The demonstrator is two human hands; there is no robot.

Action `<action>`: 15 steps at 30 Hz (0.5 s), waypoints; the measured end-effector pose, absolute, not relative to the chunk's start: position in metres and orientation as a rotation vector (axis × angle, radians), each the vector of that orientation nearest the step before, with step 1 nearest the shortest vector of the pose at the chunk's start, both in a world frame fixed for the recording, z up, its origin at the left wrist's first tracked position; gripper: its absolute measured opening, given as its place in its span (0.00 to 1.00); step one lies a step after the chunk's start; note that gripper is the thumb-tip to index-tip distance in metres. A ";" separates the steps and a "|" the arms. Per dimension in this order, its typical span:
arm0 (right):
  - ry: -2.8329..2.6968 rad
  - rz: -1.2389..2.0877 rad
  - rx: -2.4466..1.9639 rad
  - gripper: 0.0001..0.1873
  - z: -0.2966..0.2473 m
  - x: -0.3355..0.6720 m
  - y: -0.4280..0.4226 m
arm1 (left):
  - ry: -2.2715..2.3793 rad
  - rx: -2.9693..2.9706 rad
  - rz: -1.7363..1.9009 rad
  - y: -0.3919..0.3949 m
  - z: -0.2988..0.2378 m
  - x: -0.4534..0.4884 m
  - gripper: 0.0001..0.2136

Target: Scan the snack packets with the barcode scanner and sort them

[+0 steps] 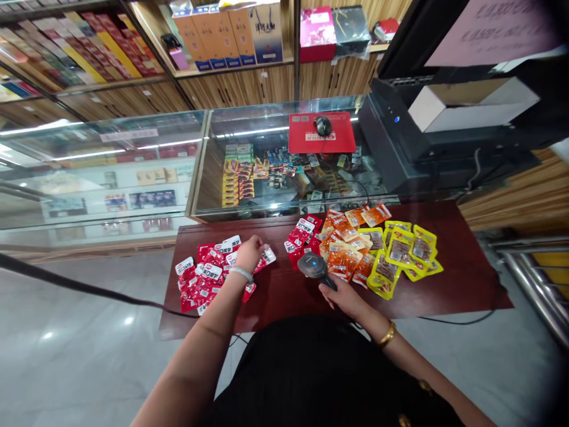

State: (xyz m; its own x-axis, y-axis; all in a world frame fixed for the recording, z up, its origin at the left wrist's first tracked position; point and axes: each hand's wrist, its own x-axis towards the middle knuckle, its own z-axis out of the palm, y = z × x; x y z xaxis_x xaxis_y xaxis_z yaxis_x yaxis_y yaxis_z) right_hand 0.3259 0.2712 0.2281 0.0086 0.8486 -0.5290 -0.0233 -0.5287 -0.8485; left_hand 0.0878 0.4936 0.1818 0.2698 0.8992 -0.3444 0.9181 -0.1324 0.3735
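Observation:
My right hand (344,296) is wrapped round the handle of a dark grey barcode scanner (313,265), whose blue light shows on its head. At the left pile, my left hand (249,254) is closed, its fingertips pinching the edge of a red and white snack packet (267,258). Below and left of that hand lie several more red packets (208,273), overlapping. Just beyond the scanner sits a smaller group of red packets (304,232). Orange packets (344,258) spread beside it, and yellow packets (402,244) overlap at their right.
The dark red table (284,302) stands against a glass display counter (204,160). On the counter are a red mat (297,139), a black mouse (323,126) and a dark checkout machine (391,142) with a white open box (471,104). A black cable (89,284) crosses at left.

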 end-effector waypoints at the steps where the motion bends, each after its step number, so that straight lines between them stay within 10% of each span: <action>1: -0.867 1.608 -1.593 0.22 0.228 0.326 0.271 | 1.635 1.942 0.042 0.492 0.182 0.096 0.10; 15: -0.886 1.639 -1.574 0.24 0.222 0.324 0.265 | 1.649 1.718 0.266 0.483 0.179 0.156 0.11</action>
State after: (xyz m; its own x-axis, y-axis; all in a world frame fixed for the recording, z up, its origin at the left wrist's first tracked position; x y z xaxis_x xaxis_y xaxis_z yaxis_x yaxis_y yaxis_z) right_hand 0.3244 0.2647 0.2223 -0.0290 0.8477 -0.5297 -0.0209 -0.5303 -0.8476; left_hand 0.1563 0.4826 0.1792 0.1568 0.9314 -0.3286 0.7809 0.0868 0.6185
